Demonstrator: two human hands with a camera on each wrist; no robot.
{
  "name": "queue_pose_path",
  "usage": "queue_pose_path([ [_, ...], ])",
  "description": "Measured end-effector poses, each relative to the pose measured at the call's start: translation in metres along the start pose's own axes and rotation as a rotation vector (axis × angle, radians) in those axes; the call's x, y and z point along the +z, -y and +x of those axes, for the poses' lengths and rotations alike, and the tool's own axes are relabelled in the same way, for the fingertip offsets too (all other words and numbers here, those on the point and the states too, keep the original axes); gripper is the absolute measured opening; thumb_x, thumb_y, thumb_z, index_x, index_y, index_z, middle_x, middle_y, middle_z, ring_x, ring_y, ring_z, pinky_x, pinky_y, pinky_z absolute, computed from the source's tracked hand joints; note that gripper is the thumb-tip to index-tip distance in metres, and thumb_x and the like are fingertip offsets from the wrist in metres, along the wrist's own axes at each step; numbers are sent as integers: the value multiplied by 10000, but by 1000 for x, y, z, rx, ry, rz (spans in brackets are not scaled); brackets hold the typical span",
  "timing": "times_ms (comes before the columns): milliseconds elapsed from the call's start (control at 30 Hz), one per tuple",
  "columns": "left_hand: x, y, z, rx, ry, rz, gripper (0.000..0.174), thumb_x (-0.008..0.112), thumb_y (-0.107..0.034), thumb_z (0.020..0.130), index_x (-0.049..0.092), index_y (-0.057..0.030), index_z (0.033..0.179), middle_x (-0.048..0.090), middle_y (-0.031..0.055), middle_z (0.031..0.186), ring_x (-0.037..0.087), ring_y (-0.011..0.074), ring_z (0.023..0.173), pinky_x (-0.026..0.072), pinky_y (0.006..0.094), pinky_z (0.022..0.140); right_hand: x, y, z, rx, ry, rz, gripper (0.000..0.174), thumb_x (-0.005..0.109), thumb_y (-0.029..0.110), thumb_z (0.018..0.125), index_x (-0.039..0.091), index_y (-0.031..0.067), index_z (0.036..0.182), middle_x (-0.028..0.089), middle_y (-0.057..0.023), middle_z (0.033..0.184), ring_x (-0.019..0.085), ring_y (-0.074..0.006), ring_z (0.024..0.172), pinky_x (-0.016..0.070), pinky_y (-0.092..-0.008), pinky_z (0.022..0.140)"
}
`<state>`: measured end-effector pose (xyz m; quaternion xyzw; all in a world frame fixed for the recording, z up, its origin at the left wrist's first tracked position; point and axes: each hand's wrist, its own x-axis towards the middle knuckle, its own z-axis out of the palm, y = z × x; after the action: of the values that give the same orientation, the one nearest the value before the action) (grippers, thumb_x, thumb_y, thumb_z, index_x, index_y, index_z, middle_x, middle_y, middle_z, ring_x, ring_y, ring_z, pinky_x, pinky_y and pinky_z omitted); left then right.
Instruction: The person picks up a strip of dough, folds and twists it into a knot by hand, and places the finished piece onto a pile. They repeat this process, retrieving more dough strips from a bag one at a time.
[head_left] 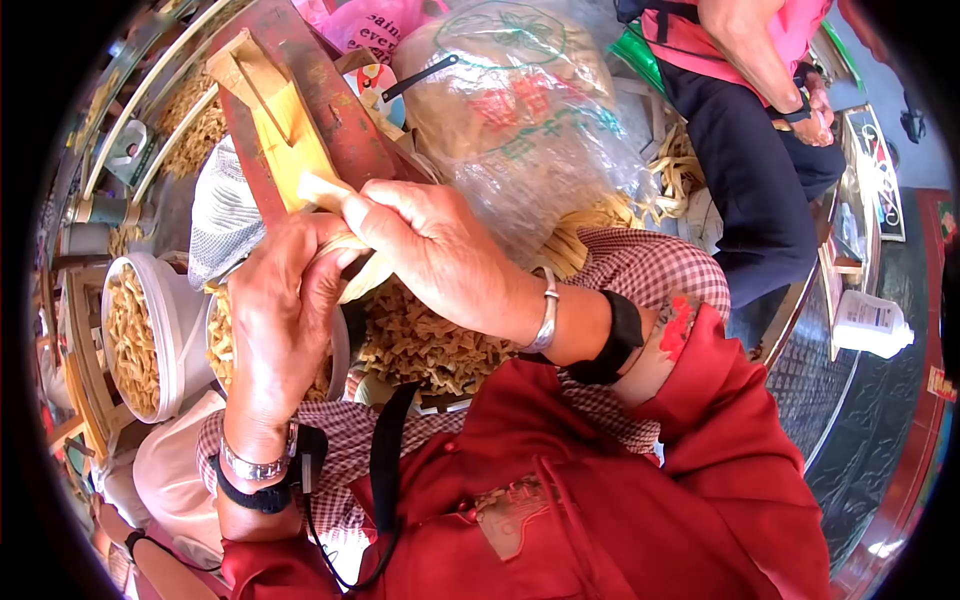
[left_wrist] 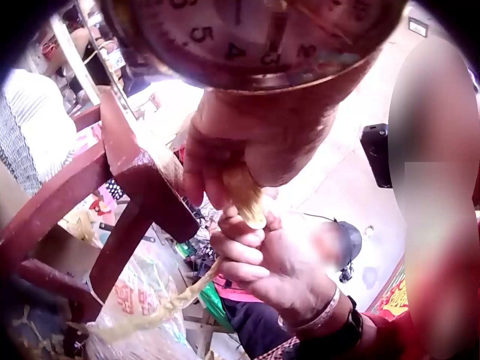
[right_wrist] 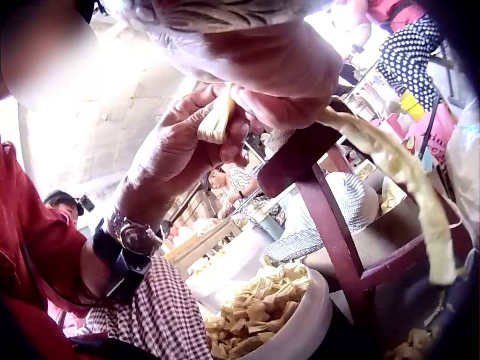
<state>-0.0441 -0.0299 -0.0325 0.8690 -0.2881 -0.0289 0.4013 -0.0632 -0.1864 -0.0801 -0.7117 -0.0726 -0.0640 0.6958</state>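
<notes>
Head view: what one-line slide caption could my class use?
Left grip and right grip hold a yellow strip near a white bucket of small yellowish pieces.

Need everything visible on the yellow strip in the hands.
The yellow strip is long, thin and ribbon-like; it looks flexible, its material uncertain. The left hand and right hand both pinch it where it bunches and folds. A short end pokes out there; the long part extends away, crossing in front of a dark red wooden frame in the head view. Contact with the wood is unclear.
</notes>
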Motion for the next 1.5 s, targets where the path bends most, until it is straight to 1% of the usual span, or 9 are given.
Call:
queue_pose_path([
  [100, -3, -3, 2, 367, -157, 226, 149, 645, 6, 770, 597, -15, 909, 562, 141, 1027, 578, 282, 857, 480, 314, 735, 1, 5, 5, 59, 116, 130, 308, 447, 215, 888, 533, -33, 727, 500, -152, 572, 484, -199, 508, 401, -377, 522],
  [200, -3, -6, 2, 342, -182, 233, 183, 648, 46, 735, 572, -9, 892, 531, 150, 1102, 581, 289, 925, 487, 329, 731, -8, 4, 8, 139, 267, 131, 299, 423, 202, 874, 531, -43, 742, 476, -155, 580, 421, -155, 522, 401, -353, 530],
  [400, -5, 1, 3, 272, -125, 153, 214, 619, 57, 736, 547, -20, 922, 583, 127, 885, 611, 303, 823, 489, 334, 705, -11, 9, 8, -61, 216, -24, 309, 497, 278, 918, 556, -14, 836, 584, -182, 662, 605, -297, 618, 450, -364, 558],
  [500, -5, -1, 0, -116, -77, -527, 122, 603, -53, 882, 568, -2, 987, 623, 47, 944, 577, 84, 842, 470, 222, 753, -17, 24, 6, -174, 170, -216, 249, 586, 271, 897, 516, 42, 968, 619, -153, 715, 644, -313, 654, 473, -361, 543],
  [933, -4, 0, 2, -190, 43, -1494, 386, 585, -170, 903, 508, 23, 1228, 630, 97, 1055, 609, 167, 950, 453, 303, 895, -17, 37, 10, -115, 143, -24, 166, 491, 172, 953, 543, 14, 956, 532, -92, 704, 517, -168, 614, 421, -287, 571],
  [1067, -11, -8, 4, -196, 168, -1365, 560, 647, -239, 839, 425, 45, 1267, 586, 112, 1113, 567, 178, 1048, 413, 311, 965, -21, 34, 10, -116, 165, 27, 198, 468, 196, 966, 522, 10, 922, 498, -69, 659, 493, -135, 588, 406, -272, 541],
  [1167, -12, -8, 4, -178, 142, -1397, 359, 528, 30, 838, 499, 45, 1195, 624, 141, 1083, 607, 214, 1018, 438, 318, 935, -23, 32, 8, -47, 198, 40, 241, 448, 226, 977, 519, 11, 892, 492, -46, 646, 492, -105, 575, 406, -254, 530],
  [1300, -3, 0, 4, -56, 10, -798, 338, 515, 53, 859, 514, 16, 1195, 555, 128, 1164, 539, 190, 1075, 407, 310, 957, -21, 34, 6, 81, 197, 39, 279, 430, 252, 985, 515, 17, 861, 486, -11, 642, 485, -67, 552, 397, -222, 503],
  [1500, 1, 4, 4, 43, 15, -464, 490, 544, -283, 930, 444, 17, 1304, 544, 107, 1171, 517, 194, 1077, 404, 293, 945, -10, 26, 4, 107, 194, 152, 205, 460, 223, 976, 485, 22, 944, 499, 4, 700, 457, -44, 539, 386, -194, 484],
])
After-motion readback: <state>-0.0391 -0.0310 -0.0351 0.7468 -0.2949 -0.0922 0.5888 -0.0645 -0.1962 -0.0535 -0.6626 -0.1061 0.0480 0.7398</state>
